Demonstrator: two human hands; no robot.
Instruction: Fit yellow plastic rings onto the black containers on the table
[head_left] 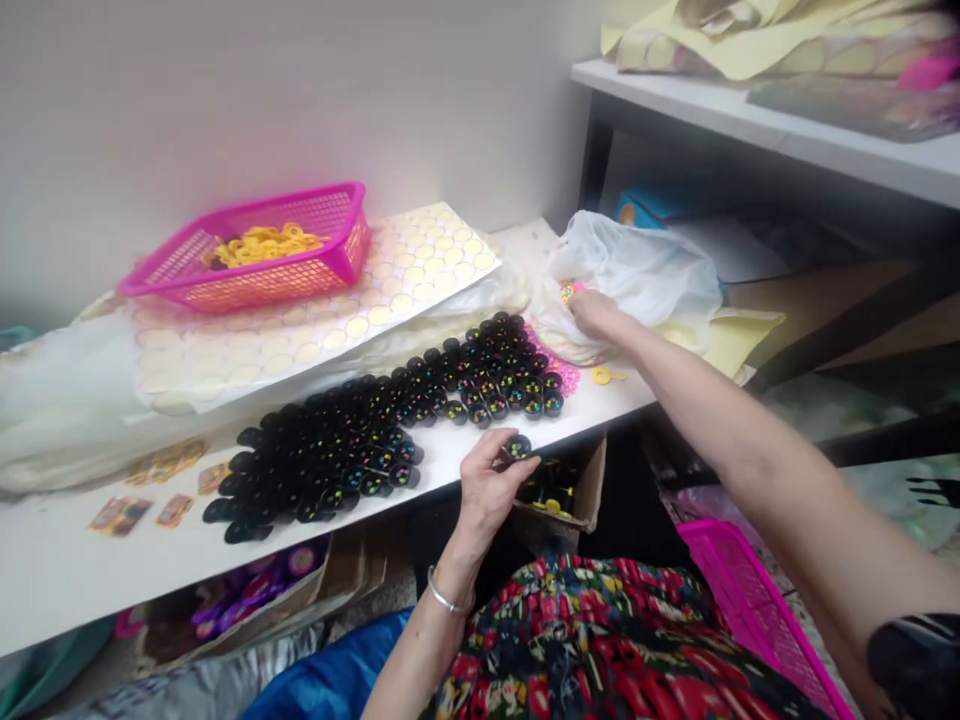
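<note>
In my left hand, thumb and fingers grip a small round black cup with coloured specks inside, just off the table's front edge. My right hand is at the mouth of a white plastic bag, fingers closed. Small multicoloured bits show at its fingertips; whether they are held is unclear. Many similar black cups stand packed together on the white table, several with coloured bits inside. Pink beads lie between these cups and the bag. A yellow ring-ended piece rests near the front edge.
A pink basket of yellow pieces sits on a sheet of round stickers. Small printed cards lie at left. Below the table are a cardboard box and another pink basket. A shelf overhangs at right.
</note>
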